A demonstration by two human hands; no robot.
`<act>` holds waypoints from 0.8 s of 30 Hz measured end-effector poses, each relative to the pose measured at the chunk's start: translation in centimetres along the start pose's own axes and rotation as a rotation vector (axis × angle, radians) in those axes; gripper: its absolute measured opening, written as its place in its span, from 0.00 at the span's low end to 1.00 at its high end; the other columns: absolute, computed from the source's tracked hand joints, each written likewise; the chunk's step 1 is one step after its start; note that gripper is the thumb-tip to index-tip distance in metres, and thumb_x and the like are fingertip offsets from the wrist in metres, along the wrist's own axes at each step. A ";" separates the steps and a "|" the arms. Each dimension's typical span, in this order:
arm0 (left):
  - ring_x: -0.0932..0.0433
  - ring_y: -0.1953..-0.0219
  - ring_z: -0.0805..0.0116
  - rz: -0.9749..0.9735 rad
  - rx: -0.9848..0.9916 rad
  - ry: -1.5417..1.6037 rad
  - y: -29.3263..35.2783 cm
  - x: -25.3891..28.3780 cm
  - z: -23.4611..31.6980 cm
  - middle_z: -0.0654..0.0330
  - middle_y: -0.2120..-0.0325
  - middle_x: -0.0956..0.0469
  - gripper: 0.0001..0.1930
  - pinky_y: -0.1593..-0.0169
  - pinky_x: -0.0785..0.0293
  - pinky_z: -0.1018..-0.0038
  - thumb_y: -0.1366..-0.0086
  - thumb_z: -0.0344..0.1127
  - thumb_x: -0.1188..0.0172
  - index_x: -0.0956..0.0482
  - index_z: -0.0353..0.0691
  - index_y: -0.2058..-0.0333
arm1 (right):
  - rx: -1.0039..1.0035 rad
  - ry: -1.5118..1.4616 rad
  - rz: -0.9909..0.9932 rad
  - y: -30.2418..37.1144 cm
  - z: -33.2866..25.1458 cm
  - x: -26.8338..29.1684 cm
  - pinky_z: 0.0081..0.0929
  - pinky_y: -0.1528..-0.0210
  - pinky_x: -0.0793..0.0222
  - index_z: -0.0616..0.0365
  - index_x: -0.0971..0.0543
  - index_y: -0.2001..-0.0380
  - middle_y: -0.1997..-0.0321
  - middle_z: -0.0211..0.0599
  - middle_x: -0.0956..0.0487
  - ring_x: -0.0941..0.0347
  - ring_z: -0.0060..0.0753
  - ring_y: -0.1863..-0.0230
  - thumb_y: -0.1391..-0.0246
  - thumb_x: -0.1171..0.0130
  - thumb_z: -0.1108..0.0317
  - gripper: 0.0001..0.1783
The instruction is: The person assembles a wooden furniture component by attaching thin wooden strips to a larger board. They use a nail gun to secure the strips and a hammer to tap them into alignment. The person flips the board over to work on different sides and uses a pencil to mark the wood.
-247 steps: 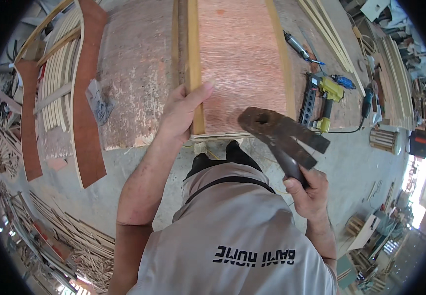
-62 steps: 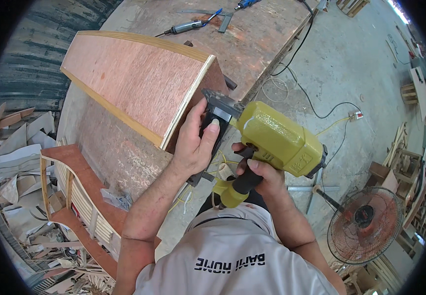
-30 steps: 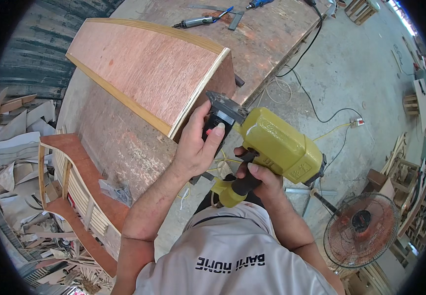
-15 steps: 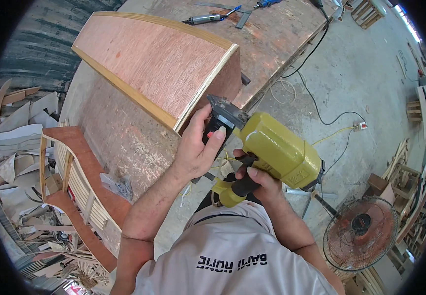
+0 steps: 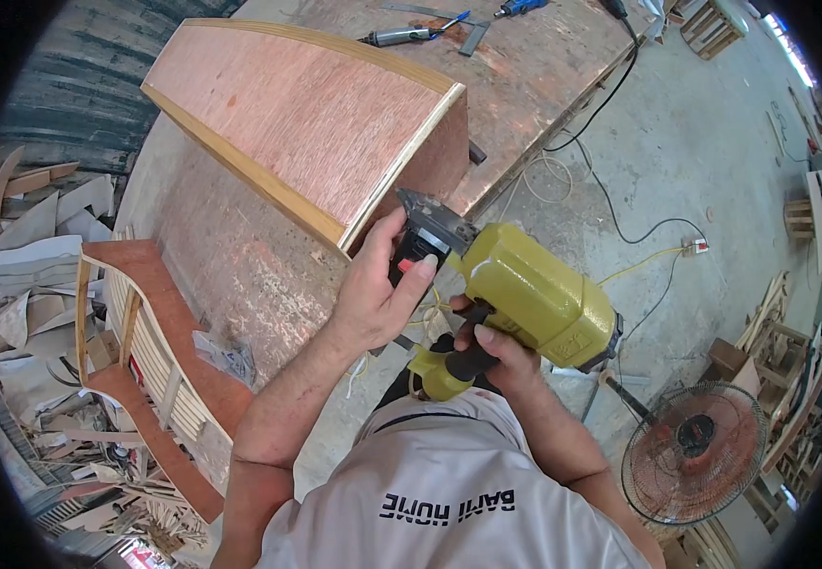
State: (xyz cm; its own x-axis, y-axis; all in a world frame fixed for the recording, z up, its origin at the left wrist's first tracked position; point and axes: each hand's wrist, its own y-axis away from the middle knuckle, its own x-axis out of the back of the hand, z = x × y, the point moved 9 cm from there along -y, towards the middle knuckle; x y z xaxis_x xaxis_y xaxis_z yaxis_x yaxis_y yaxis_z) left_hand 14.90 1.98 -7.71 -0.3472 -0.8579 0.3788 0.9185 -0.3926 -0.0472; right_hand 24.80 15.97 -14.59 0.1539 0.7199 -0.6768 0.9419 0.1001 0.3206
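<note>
I hold a yellow-green nail gun (image 5: 539, 294) with a black nose in front of my body. My right hand (image 5: 507, 358) is wrapped round its black handle. Around the black magazine near the nose my left hand (image 5: 382, 289) is closed, its thumb beside a small red part. Just ahead of the nose stands the near end of a long plywood box (image 5: 306, 123). It has a reddish panel on top and pale wood strips along the edges. Whether the nose touches the box I cannot tell.
The box lies on a worn workbench (image 5: 515, 114), with an air tool (image 5: 399, 36), a metal square (image 5: 473, 38) and a blue tool (image 5: 521, 8) behind it. A curved slatted wooden frame (image 5: 159, 351) stands at left, near scrap piles. A fan (image 5: 695, 436) and cables (image 5: 643, 237) lie right.
Almost nothing differs. The view has shifted slightly, and the nail gun's nose sits a touch lower while both hands keep their hold.
</note>
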 end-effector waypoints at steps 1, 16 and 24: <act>0.25 0.47 0.57 -0.001 -0.008 -0.003 0.3 0.0 -0.3 0.43 0.47 0.28 0.32 0.43 0.29 0.65 0.30 0.37 0.42 0.44 0.25 0.36 | 0.017 0.011 -0.012 0.0 -0.2 -0.4 0.29 0.60 0.24 0.58 0.31 0.38 0.44 0.48 0.23 0.23 0.31 0.65 0.49 0.38 0.66 0.33; 0.31 0.38 0.61 -0.063 0.033 -0.025 1.3 0.3 -0.8 0.48 0.40 0.33 0.32 0.34 0.36 0.65 0.31 0.30 0.43 0.46 0.27 0.33 | 0.017 -0.102 -0.102 0.9 2.1 0.4 0.25 0.59 0.25 0.57 0.31 0.38 0.47 0.40 0.22 0.24 0.28 0.61 0.45 0.38 0.70 0.30; 0.23 0.48 0.55 0.010 -0.039 -0.006 2.4 1.0 -0.7 0.42 0.50 0.27 0.34 0.44 0.27 0.63 0.33 0.37 0.37 0.43 0.21 0.38 | 0.019 0.029 -0.052 1.3 2.3 -0.9 0.28 0.61 0.24 0.58 0.31 0.39 0.44 0.45 0.23 0.24 0.30 0.65 0.49 0.36 0.66 0.33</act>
State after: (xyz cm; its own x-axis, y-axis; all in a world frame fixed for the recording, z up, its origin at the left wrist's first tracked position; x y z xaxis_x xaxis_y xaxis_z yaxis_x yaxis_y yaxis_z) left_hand 16.66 -0.06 -8.12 -0.3365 -0.8601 0.3834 0.9139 -0.3965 -0.0874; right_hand 26.54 13.85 -15.13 0.0965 0.7338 -0.6725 0.9539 0.1246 0.2729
